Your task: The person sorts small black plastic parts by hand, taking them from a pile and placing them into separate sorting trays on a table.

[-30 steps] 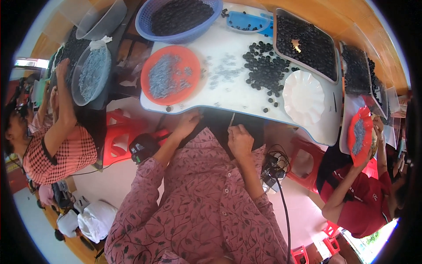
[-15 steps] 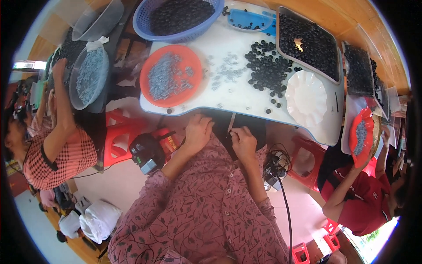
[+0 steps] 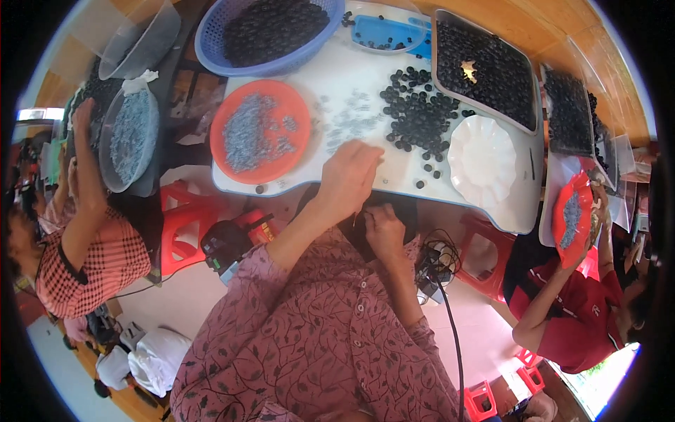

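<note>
My left hand (image 3: pixel 350 177) reaches over the near edge of the white table (image 3: pixel 415 169). Its fingers are curled together, and whatever they may hold is hidden. Just beyond and to the right of it lies a loose pile of small round black pieces (image 3: pixel 420 116). Beyond its knuckles, small clear-grey pieces (image 3: pixel 350 112) are scattered on the tabletop. Over the dark cloth on my lap, my right hand (image 3: pixel 385 231) is closed in a pinch. A slim, thin tool shows partly at its fingertips; its exact kind is unclear.
An orange-red plate (image 3: pixel 299 137) of small grey pieces stands left, behind it a blue basket (image 3: pixel 211 53) of black pieces. At right are a white scalloped plate (image 3: pixel 482 158) and a tray (image 3: pixel 436 53) full of black pieces. Co-workers sit on both sides; a cable (image 3: pixel 453 337) hangs at right.
My left hand has moved from above my lap, forward and right, over the table edge toward the black pieces. My right hand stays over the lap. The view has shifted slightly.
</note>
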The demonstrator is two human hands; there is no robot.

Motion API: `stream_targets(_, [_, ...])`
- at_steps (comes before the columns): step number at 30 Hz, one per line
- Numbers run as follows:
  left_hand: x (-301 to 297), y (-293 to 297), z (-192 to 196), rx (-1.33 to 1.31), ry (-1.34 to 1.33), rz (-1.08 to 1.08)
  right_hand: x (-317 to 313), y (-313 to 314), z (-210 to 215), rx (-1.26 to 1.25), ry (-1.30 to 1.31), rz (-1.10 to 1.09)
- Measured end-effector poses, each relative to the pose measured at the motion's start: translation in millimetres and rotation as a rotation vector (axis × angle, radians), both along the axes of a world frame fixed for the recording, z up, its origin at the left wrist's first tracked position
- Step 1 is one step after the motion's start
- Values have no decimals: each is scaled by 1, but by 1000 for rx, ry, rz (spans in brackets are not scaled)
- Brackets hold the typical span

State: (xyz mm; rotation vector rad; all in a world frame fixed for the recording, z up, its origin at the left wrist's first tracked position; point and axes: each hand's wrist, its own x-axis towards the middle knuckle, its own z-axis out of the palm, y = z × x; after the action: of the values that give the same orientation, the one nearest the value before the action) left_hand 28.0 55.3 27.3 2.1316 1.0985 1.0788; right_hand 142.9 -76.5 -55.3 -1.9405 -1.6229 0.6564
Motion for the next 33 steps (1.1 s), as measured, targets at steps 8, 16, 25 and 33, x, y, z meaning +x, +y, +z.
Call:
stream_targets(8, [35, 34, -9, 78, 226, -38, 3, 0, -5, -37, -34, -11])
stream_targets(16, [35, 26, -16, 15, 291, -72, 2, -3, -9, -29, -43, -9])
stream_targets(25, [32, 7, -8, -172, 219, -144, 0, 0, -6, -38, -33, -3])
stream_targets(33, [32, 2, -11, -194, 228, -191, 0, -1, -2, -60, -45, -12])
